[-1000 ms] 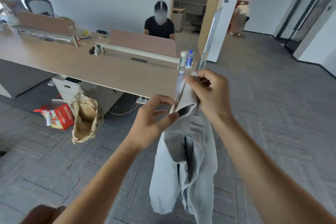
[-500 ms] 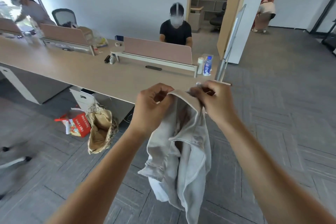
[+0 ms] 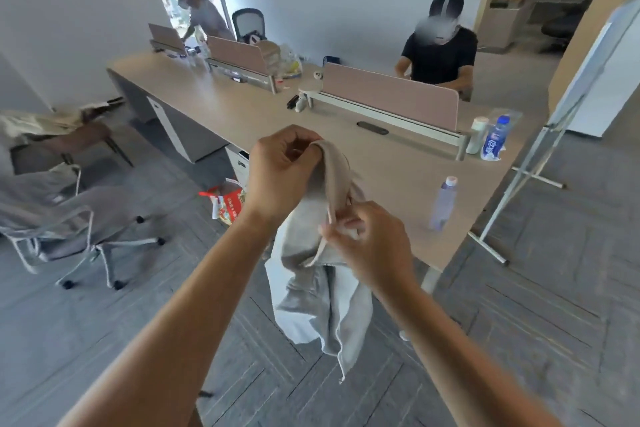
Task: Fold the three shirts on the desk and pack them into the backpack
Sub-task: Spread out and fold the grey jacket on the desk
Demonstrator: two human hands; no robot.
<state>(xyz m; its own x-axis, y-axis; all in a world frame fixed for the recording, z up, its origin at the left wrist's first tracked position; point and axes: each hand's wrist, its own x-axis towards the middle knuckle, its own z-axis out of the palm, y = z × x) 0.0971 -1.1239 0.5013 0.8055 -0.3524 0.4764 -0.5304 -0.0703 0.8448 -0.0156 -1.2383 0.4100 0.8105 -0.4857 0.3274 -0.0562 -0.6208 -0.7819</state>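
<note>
A light grey shirt (image 3: pixel 318 295) hangs in the air in front of the long wooden desk (image 3: pixel 346 142), bunched and drooping toward the floor. My left hand (image 3: pixel 280 173) grips its top edge at the upper left. Lower and to the right, my right hand (image 3: pixel 367 246) pinches another part of the same edge. More pale cloth (image 3: pixel 31 121) lies on a chair at the far left. No backpack is in view.
Pink divider screens (image 3: pixel 391 97) run along the desk, with bottles (image 3: pixel 495 139) at its right end and one bottle (image 3: pixel 443 201) near the front edge. An office chair (image 3: pixel 65 218) stands left. A red bag (image 3: pixel 228 201) sits under the desk. Two people work behind the desk.
The view has swung left and nearer the desk. My right hand has dropped below my left, sliding along the shirt's edge; both still hold the shirt.
</note>
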